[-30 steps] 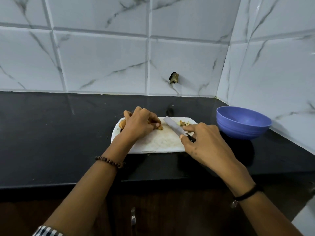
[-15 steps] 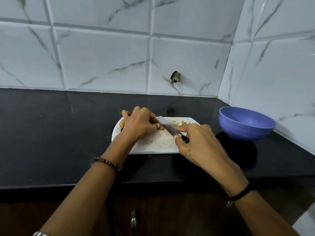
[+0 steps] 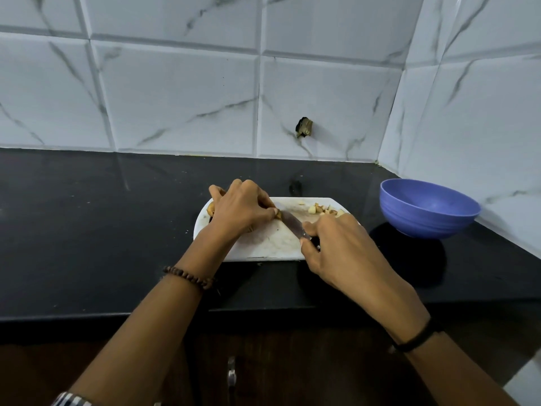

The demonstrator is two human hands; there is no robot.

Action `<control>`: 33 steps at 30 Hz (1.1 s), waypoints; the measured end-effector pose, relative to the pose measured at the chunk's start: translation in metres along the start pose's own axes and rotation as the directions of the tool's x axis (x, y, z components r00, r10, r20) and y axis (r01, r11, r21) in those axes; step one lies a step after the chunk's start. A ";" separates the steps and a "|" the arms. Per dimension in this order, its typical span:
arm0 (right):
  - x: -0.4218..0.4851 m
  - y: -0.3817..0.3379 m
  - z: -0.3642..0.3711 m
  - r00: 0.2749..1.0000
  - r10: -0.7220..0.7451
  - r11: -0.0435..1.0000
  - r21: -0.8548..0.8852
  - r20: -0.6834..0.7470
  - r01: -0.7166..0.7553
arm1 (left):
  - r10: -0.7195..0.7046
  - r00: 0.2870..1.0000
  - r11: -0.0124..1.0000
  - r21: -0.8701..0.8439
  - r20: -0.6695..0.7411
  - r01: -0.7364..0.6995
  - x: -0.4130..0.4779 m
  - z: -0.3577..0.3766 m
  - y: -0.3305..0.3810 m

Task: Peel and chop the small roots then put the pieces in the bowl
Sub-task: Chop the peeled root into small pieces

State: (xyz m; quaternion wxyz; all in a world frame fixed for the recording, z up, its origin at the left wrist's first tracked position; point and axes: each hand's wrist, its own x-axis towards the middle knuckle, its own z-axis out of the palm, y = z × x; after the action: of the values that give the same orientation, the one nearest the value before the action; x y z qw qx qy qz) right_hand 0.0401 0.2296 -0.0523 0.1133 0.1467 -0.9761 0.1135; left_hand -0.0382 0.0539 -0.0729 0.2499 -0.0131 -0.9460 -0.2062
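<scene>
chopped pieces [image 3: 322, 210] on board [image 3: 272, 244], near bowl [image 3: 424, 219]

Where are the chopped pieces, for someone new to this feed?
On the black countertop lies a white cutting board. At its far right corner, beyond the right hand, sit the chopped pieces: small pale cubes, unlike the brown root under the left hand.

Cool, even light leaves the white marble-veined wall tiles [image 3: 181, 98] bright and bluish, while the glossy black stone counter [image 3: 73, 230] stays dark and carries faint reflections of the tile seams. Soft-edged shadows fall toward the viewer, one pooling on the counter just before the round blue plastic bowl [image 3: 427, 209], so the light seems to come from above and ahead. The wide lens bows the tile lines near the edges, and the dark wooden cabinet front [image 3: 278, 370] at the bottom is dim.
</scene>
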 end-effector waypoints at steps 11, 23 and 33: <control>-0.026 0.012 -0.028 0.998 -0.042 0.998 -0.038 0.038 0.043 | -0.008 1.000 1.000 -0.017 0.022 0.008 -0.003 -0.003 0.001; -0.026 0.028 -0.029 0.999 0.050 0.987 0.154 0.000 -0.049 | 0.079 0.978 0.996 0.026 0.191 -0.085 -0.002 -0.005 0.001; -0.016 0.006 -0.017 0.999 0.035 0.996 0.082 -0.032 -0.033 | 0.081 0.984 0.994 0.058 0.161 -0.091 -0.001 -0.004 0.001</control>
State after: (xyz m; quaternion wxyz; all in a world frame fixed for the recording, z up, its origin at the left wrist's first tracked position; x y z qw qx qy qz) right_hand 0.0563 0.2440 -0.0420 0.1216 0.1327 -0.9710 0.1574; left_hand -0.0354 0.0535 -0.0699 0.1827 -0.0620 -0.9677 -0.1624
